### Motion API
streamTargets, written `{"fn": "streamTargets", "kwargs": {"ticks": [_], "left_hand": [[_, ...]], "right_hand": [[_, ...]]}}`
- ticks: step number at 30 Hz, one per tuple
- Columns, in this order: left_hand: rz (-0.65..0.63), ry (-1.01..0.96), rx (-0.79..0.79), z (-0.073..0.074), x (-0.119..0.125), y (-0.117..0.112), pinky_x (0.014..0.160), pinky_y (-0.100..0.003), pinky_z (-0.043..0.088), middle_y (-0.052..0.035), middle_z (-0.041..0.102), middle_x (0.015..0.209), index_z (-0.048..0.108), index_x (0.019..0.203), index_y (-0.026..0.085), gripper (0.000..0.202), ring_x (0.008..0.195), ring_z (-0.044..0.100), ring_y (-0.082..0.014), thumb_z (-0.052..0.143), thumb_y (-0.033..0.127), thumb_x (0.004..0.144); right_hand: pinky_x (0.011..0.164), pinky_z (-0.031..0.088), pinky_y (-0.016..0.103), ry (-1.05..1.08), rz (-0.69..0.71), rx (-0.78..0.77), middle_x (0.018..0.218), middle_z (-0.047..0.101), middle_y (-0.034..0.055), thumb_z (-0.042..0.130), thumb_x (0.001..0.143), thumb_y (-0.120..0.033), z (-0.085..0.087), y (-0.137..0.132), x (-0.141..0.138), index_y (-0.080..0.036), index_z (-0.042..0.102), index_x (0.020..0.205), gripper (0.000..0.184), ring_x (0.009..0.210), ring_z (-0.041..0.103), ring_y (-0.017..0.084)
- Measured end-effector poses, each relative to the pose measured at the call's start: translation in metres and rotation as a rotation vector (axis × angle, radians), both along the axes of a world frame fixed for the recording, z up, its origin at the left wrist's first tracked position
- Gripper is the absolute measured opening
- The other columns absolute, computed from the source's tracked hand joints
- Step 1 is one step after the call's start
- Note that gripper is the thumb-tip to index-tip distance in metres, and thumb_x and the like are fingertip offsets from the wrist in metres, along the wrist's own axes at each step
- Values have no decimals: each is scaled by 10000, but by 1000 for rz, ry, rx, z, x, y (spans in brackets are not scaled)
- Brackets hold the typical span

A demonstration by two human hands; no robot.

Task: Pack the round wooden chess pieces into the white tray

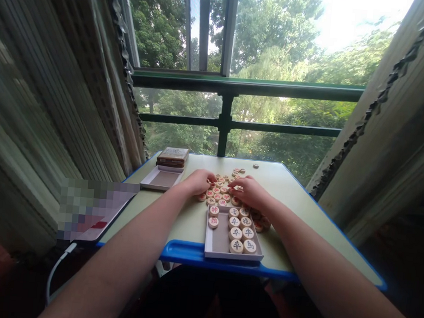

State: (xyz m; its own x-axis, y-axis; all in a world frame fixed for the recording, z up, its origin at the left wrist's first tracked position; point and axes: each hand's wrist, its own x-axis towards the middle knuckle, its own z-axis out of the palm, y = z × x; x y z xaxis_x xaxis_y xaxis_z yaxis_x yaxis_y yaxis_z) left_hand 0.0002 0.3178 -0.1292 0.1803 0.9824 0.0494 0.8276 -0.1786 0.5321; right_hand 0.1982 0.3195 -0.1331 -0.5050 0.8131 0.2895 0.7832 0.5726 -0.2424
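Note:
Loose round Chinese chess pieces [216, 196] with red and dark characters lie in a pile mid-table. At the pile's left edge, my left hand [200, 182] has its fingers bent round a piece, which they partly hide. Opposite it, my right hand [249, 191] pinches a piece at its fingertips, low over the pile. Close to me stands a shallow open box [219, 246]. Two red-lettered pieces sit in its upper left corner, and two columns of dark-lettered pieces fill its right side. More pieces [260, 223] are partly hidden under my right forearm.
A shallow open tray [162, 177] lies at the table's left, before a stacked box [173, 156]. One piece [256, 166] lies apart at the far right. A flat device [108, 217] with a white cable [58, 262] juts at the left edge. Blue edging [185, 249] rims the table.

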Motion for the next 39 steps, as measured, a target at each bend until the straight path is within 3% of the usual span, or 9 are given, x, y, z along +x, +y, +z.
{"fn": "streamTargets", "kwargs": {"ticks": [8, 14, 18, 23, 27, 31, 36, 39], "left_hand": [[-16, -1, 31, 0, -1, -2, 537, -182, 453, -40, 685, 855, 662, 1050, 154, 339, 596, 589, -110, 610, 198, 719], [-13, 78, 68, 0, 0, -2, 575, -182, 447, -30, 679, 828, 715, 849, 165, 177, 624, 590, -110, 588, 188, 728], [-11, 77, 93, -1, 0, -1, 617, -190, 463, -48, 687, 919, 698, 952, 168, 246, 674, 611, -125, 596, 215, 733], [-96, 56, 68, -8, -2, 4, 659, -185, 468, -41, 694, 976, 692, 993, 181, 283, 765, 627, -144, 555, 186, 745], [-83, 27, 57, -11, -3, 5, 631, -192, 466, -45, 683, 974, 671, 1040, 172, 313, 729, 619, -139, 557, 208, 750], [-61, 85, 165, -9, -2, 3, 661, -198, 460, -62, 626, 1049, 677, 999, 173, 287, 767, 608, -142, 599, 227, 728], [-37, 22, 279, -4, 0, 2, 651, -236, 451, -67, 631, 925, 649, 893, 147, 244, 732, 582, -152, 663, 290, 696], [-47, -92, 321, -1, 2, 1, 588, -240, 430, -43, 627, 793, 606, 827, 140, 295, 672, 557, -143, 686, 380, 677]], "right_hand": [[820, 428, 328, -46, -2, 22, 923, 703, 49, 578, 788, -279, 0, -1, -1, -220, 720, 887, 183, 911, 563, 226], [891, 384, 363, -23, 74, 12, 938, 700, 44, 564, 803, -266, 1, 0, -1, -234, 734, 856, 181, 891, 572, 208], [907, 372, 377, 16, 102, 10, 1006, 684, 50, 571, 799, -269, 4, -2, 1, -233, 736, 894, 194, 928, 561, 216], [941, 351, 365, 5, 183, -17, 1016, 687, 37, 550, 817, -258, 3, -3, 0, -240, 727, 922, 206, 958, 567, 201], [917, 373, 373, -10, 100, -5, 941, 699, 49, 574, 795, -270, 3, -3, -1, -224, 734, 859, 178, 940, 562, 224], [914, 386, 382, 44, 103, 32, 1001, 686, 59, 586, 790, -256, 6, -4, 1, -218, 722, 940, 206, 981, 544, 237], [909, 402, 371, 127, 90, 8, 999, 687, 68, 602, 772, -233, 6, -5, 0, -206, 716, 947, 210, 1003, 547, 235], [826, 445, 321, 246, 63, -93, 989, 688, 69, 578, 787, -252, 5, -5, -2, -191, 697, 974, 230, 932, 588, 205]]}}
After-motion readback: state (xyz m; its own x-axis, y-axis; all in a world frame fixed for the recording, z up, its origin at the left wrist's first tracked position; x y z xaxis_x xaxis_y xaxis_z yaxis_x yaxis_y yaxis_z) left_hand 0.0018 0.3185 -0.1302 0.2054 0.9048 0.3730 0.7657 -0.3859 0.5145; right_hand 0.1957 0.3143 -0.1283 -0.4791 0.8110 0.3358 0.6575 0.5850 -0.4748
